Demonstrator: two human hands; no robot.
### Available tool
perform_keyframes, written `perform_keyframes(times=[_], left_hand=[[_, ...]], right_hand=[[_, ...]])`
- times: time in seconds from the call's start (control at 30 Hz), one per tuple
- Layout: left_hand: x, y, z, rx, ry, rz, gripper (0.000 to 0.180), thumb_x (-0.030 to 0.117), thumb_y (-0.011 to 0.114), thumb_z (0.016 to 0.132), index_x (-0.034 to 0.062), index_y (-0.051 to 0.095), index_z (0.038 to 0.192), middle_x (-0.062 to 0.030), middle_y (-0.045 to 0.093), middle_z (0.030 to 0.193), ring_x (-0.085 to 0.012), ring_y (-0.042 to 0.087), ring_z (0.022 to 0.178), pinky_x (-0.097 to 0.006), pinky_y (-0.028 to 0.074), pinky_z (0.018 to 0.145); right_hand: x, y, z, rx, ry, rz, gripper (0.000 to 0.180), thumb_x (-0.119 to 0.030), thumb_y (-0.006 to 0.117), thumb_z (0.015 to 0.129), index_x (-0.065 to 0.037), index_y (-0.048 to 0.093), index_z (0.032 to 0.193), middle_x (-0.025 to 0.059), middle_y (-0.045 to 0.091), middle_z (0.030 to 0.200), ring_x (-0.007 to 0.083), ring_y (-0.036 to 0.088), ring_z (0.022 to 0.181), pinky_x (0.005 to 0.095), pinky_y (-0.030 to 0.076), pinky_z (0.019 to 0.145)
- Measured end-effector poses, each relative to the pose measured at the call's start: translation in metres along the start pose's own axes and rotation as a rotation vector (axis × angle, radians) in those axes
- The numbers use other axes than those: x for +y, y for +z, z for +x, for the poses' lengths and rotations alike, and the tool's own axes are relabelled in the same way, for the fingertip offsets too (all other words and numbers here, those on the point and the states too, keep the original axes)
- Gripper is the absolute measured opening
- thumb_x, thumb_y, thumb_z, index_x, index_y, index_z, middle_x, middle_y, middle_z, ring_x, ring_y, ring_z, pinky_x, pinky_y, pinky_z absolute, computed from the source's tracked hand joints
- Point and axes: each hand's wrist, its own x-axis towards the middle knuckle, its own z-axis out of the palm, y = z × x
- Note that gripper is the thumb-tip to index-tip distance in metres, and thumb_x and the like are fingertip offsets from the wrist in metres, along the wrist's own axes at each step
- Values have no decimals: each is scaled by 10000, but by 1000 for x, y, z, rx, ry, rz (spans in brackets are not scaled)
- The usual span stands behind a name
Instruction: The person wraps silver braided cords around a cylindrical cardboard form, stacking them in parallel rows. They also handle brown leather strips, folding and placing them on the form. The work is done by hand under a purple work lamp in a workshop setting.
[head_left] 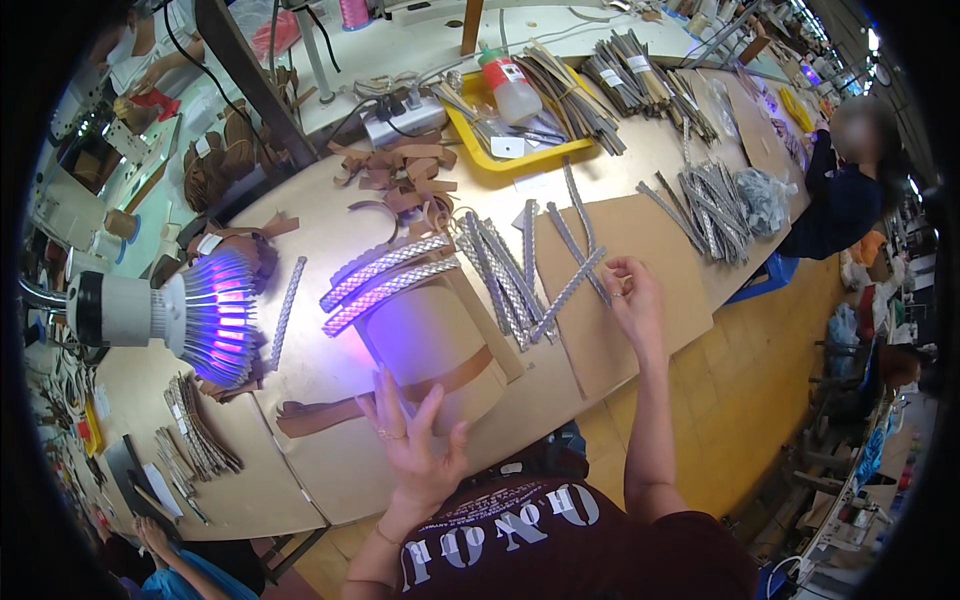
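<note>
**Hands at a strap-making desk under a violet lamp**

On the desk [330, 480], the right hand [632, 296] rests on a sheet of brown cardboard [640, 250], its grip closed in a pinch on the near end of one silver strap [572, 288]. That strap lies slantwise, its far end touching a loose fan of like straps [500, 275] just to its left. Left hand [412, 440] hovers open above the desk's near edge, fingers spread and holding nothing, just beside a curved brown leather strip [340, 408]. Two padded silver bands [385, 280] lie side by side under a violet lamp [205, 315], which glows at the left. Farther back stand a yellow tray [520, 155] with a white bottle [512, 85], and more strap bundles [715, 215]. A seated person [850, 190] works at the desk's far right end.
</note>
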Motion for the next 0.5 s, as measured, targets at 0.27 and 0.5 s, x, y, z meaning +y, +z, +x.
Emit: perform_keyframes(times=[0.27,0.5], left_hand=[[18,31,-26,93,361,-15,269,141,694,795,161,626,1054,-239,471,1389,-409,460,1297,-568,178,1156],[26,39,-27,-2,400,-72,249,152,708,783,196,690,1027,-87,597,1282,-267,563,1204,-488,247,1155]], right_hand=[[-23,23,-16,-110,291,276,250,-221,702,878,22,657,845,97,630,647,183,585,573,336,473,569],[-52,31,-24,-188,316,-72,415,-394,757,806,-13,636,694,70,590,560,185,580,532,341,452,524]])
